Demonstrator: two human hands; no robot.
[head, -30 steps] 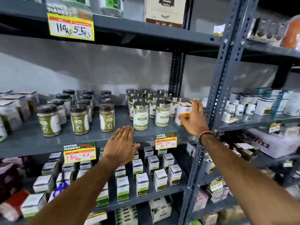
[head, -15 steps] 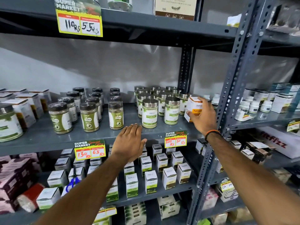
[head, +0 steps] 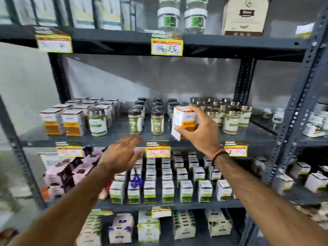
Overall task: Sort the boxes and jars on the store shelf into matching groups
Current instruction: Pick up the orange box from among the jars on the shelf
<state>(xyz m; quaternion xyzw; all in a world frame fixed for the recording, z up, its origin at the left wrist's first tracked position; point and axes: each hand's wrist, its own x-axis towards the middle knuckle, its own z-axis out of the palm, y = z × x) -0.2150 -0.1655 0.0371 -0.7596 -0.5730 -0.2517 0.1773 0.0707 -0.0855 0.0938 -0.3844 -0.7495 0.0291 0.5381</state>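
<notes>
My right hand (head: 202, 132) grips a white and orange box (head: 184, 121), tilted, held in the air in front of the middle shelf (head: 117, 138). Matching white and orange boxes (head: 71, 119) stand grouped at the shelf's left end. A silver-lidded jar (head: 98, 121) stands alone beside them. Dark-lidded jars (head: 145, 114) fill the centre in rows. More silver-lidded jars (head: 229, 114) cluster at the right, partly behind my hand. My left hand (head: 122, 153) hovers flat with fingers spread below the shelf's front edge, holding nothing.
White and green boxes (head: 168, 185) fill the shelf below, with pink and maroon packs (head: 67, 173) to their left. Price tags (head: 166, 46) hang on the shelf edges. Grey steel uprights (head: 298, 103) frame the bay; small white bottles (head: 317, 121) sit in the bay to the right.
My right hand has lifted the white and orange box from the shelf's right end and carried it left, in front of the jars. The view has swung left. My left hand stays hovering.
</notes>
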